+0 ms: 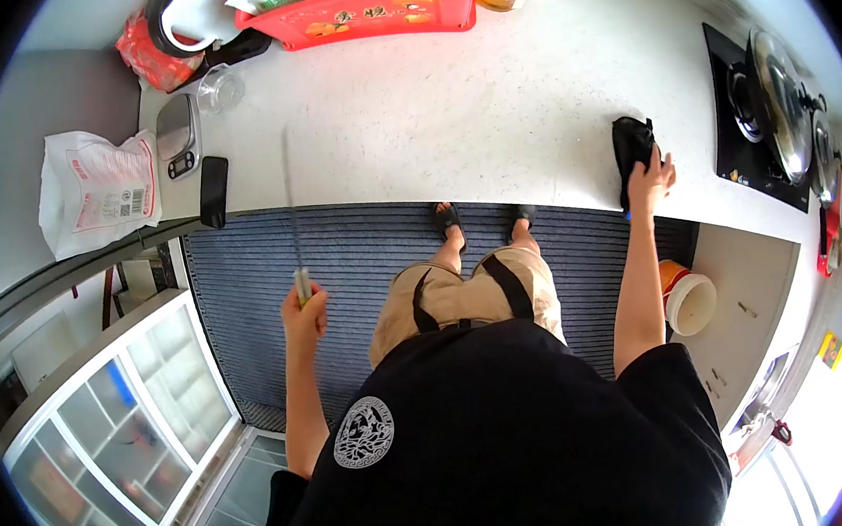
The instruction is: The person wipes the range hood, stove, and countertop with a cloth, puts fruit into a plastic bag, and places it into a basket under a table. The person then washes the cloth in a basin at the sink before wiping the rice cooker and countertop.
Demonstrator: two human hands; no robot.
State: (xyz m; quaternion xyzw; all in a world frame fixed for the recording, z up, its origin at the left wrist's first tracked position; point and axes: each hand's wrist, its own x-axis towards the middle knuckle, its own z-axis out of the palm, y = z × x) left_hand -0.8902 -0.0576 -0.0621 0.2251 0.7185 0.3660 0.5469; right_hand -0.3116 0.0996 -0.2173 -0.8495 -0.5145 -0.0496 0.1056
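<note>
My left hand (305,317) is closed around the pale yellow-green handle of a long, thin grey blade-like tool (294,223). The tool points away from me, above the floor mat and toward the counter's front edge; its far end is blurred, so I cannot tell its exact kind. At the right part of the counter, my right hand (650,186) grips the side of a small black cloth pouch (632,142). A bit of blue shows at the pouch's near end, by the counter edge. The pouch's contents are hidden.
A white counter (429,114) runs across the front. On its left are a phone (214,192), a kitchen scale (177,134), a glass (220,89) and a white bag (99,189). A red basket (372,15) stands behind; a hob (742,129) with a lidded pan is right.
</note>
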